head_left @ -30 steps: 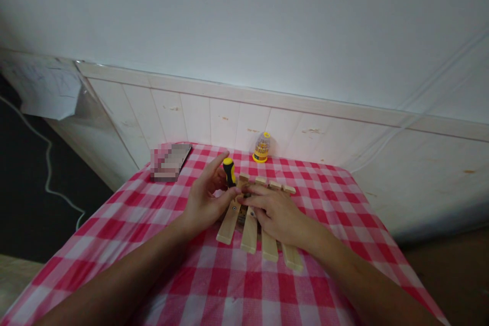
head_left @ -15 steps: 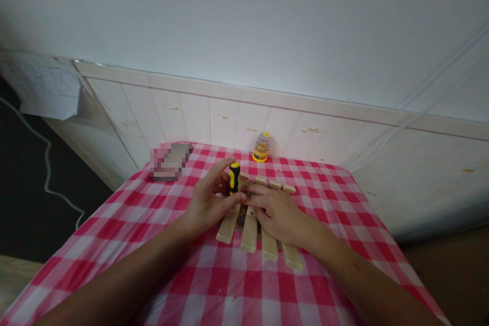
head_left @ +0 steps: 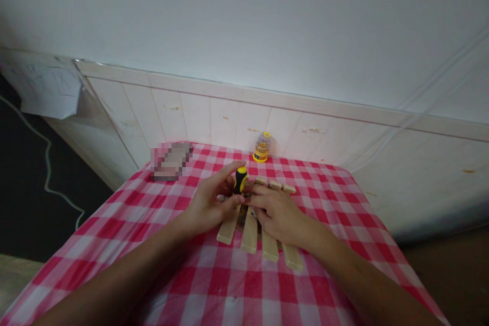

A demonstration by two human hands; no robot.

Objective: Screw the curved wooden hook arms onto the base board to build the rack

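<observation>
A short black-and-yellow screwdriver (head_left: 240, 179) stands nearly upright over the leftmost bar of a slatted wooden piece (head_left: 250, 234). My left hand (head_left: 212, 198) is closed around its handle, the index finger resting on the yellow top and the thumb low at its side. The tip is hidden behind my fingers. Across the bars lies my right hand (head_left: 275, 211), gripping the wooden piece, its fingertips against the lower end of the screwdriver. Several pale bars slant side by side, and a small screw head (head_left: 252, 213) shows on one. My right hand covers their middle parts.
A clear, yellow-based case of screwdriver bits (head_left: 262, 148) stands at the table's back edge by the white panelled wall (head_left: 225, 117). A blurred-out flat object (head_left: 171, 162) lies at the back left. A red-and-white checked cloth (head_left: 237, 293) covers the table.
The screwdriver's top has tilted and shifted slightly right, its yellow-black sides turned, with my left index finger following. My right hand and the wooden piece stay nearly still.
</observation>
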